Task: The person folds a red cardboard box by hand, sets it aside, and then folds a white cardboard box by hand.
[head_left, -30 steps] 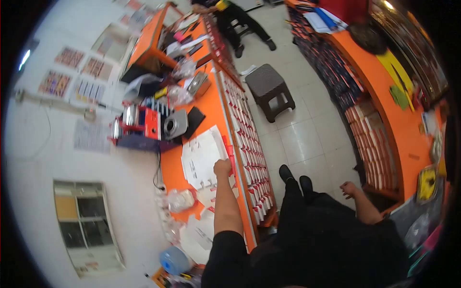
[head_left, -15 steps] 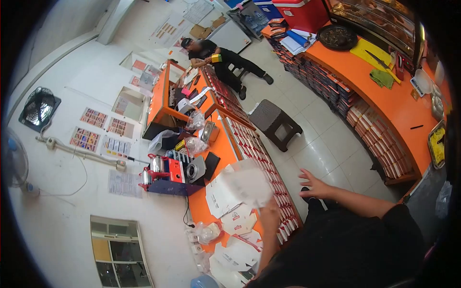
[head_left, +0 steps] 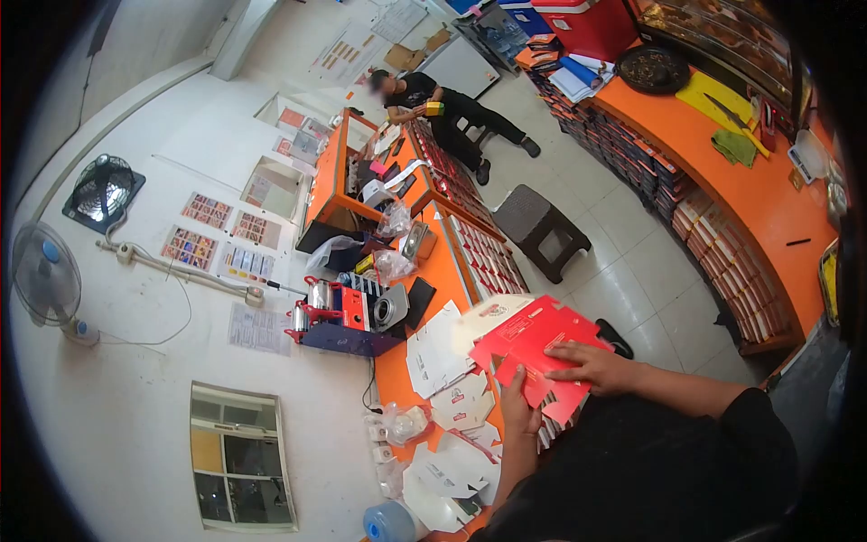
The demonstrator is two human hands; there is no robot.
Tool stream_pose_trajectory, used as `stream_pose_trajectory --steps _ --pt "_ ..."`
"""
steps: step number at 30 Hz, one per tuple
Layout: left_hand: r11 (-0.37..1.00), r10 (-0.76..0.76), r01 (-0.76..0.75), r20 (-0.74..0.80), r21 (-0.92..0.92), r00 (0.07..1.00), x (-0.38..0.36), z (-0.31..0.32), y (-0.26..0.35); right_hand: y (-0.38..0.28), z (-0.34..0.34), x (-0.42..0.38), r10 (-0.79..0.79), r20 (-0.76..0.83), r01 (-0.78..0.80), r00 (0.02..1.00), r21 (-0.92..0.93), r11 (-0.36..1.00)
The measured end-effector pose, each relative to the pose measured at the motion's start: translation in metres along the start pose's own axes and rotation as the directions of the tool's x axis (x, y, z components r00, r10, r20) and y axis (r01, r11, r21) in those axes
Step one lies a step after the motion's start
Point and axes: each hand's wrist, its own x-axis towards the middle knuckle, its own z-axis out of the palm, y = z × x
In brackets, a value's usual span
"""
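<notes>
A flat red cardboard box blank (head_left: 528, 336) with cut flaps is held up in front of me, above the counter's edge. My left hand (head_left: 519, 404) pinches its lower left edge, thumb in front. Across its right part lie the stretched fingers of my right hand (head_left: 582, 366). A cream-white panel with a printed logo (head_left: 494, 310) shows behind the red face. On the counter beside my left hand are white box blanks (head_left: 462, 402), with more white blanks (head_left: 442, 479) piled nearer to me.
An orange counter (head_left: 390, 390) carries a red and blue sealing machine (head_left: 348, 312) and plastic bags. A dark stool (head_left: 542, 233) stands on the tiled floor. Beyond it, a person (head_left: 424, 104) sits holding a yellow box. Another orange counter (head_left: 768, 212) curves along the right, with stacked boxes beneath.
The white sheet blurred in my left hand before is gone from that spot; a red box blank is now held up. My right hand has moved from free air onto it. The view has shifted.
</notes>
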Motion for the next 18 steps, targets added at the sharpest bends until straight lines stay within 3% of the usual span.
stream_pose_trajectory --steps 1,2,3,4,5,6,7,8,9,10,11,12,13,14,16,18 --pt "1.000 0.009 -0.009 -0.029 0.011 1.000 0.000 0.004 0.002 0.001 0.000 0.000 0.001 -0.075 0.008 0.997 0.127 0.992" --pt "0.999 0.013 -0.010 0.053 -0.051 0.998 -0.004 0.014 0.004 -0.003 -0.006 0.000 0.061 -0.122 -0.027 0.991 0.269 0.963" --pt "0.999 0.004 -0.001 0.060 -0.043 0.998 -0.002 0.011 -0.001 -0.001 0.000 -0.001 0.070 -0.132 -0.032 0.989 0.268 0.963" --pt "0.995 0.001 0.008 0.097 -0.097 0.995 0.001 0.011 -0.009 -0.002 0.004 0.002 0.216 -0.129 -0.078 0.968 0.661 0.746" --pt "0.988 0.002 0.018 0.132 -0.152 0.991 0.001 0.013 -0.018 -0.004 0.005 0.003 0.340 -0.065 -0.073 0.938 0.923 0.378" --pt "0.996 0.065 -0.059 0.082 -0.065 0.995 0.003 0.018 -0.028 -0.013 0.006 0.000 0.451 -0.172 0.009 0.876 0.940 0.340" --pt "0.996 0.064 -0.059 0.091 -0.064 0.994 -0.004 0.030 -0.029 -0.020 -0.002 0.002 0.451 -0.180 0.014 0.874 0.938 0.347" --pt "0.962 0.135 -0.157 0.110 0.225 0.985 -0.009 0.041 -0.027 -0.024 -0.009 0.005 0.363 -0.400 0.028 0.841 0.704 0.710" --pt "0.836 0.198 -0.247 0.151 0.489 0.968 -0.010 0.049 -0.027 -0.025 -0.017 0.006 0.193 -0.563 0.011 0.804 0.339 0.941" --pt "0.821 0.267 -0.360 0.258 0.443 0.928 -0.009 0.051 -0.030 -0.025 -0.024 0.004 0.190 -0.570 0.012 0.799 0.331 0.944" --pt "0.821 0.267 -0.361 0.262 0.442 0.927 -0.006 0.052 -0.030 -0.024 -0.029 -0.001 0.119 -0.511 -0.020 0.851 0.195 0.981" --pt "0.914 0.221 -0.294 0.261 0.281 0.940 -0.005 0.050 -0.030 -0.025 -0.033 -0.004 0.060 -0.433 -0.037 0.899 0.060 0.997" --pt "0.971 0.176 -0.212 0.264 0.114 0.948 -0.008 0.049 -0.027 -0.027 -0.036 -0.005 0.062 -0.427 -0.035 0.902 0.070 0.997" --pt "0.991 0.076 -0.103 0.266 0.088 0.961 -0.011 0.050 -0.014 -0.029 -0.040 -0.004 0.032 -0.385 -0.008 0.922 0.064 0.998" --pt "1.000 0.026 -0.028 0.258 0.006 0.966 -0.014 0.048 -0.007 -0.034 -0.047 -0.002 0.003 -0.340 0.021 0.940 0.069 0.997" --pt "0.996 -0.025 0.046 0.267 -0.073 0.963 -0.017 0.045 -0.005 -0.039 -0.052 -0.002 -0.044 -0.232 0.091 0.972 0.194 0.977"
